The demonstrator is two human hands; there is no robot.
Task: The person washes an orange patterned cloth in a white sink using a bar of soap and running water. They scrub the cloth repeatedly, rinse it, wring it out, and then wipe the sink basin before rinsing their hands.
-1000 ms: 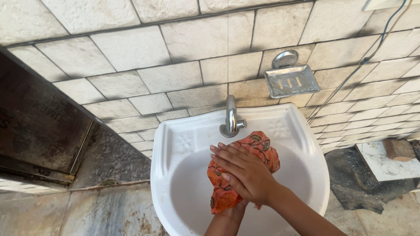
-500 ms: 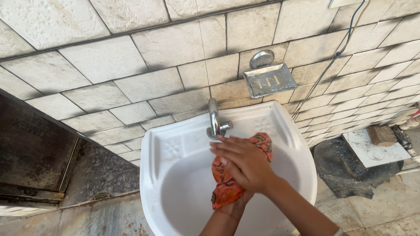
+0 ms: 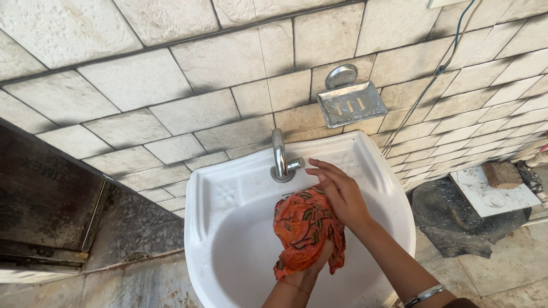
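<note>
just one orange patterned cloth (image 3: 305,228) hangs over the left hand (image 3: 311,268), whose fingers are hidden under it, so i cannot tell their state. right hand (image 3: 341,194) rests on the cloth's right edge, fingers straight and pressed together. one white basin (image 3: 228,228) lies below, one chrome tap (image 3: 279,157) just beyond the fingers, one metal soap dish (image 3: 351,104) higher on the tiled wall (image 3: 171,68).

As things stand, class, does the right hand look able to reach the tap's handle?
Probably yes: the right hand hovers beside the tap above the basin, nothing between them, while the left hand carries the orange cloth.
</note>
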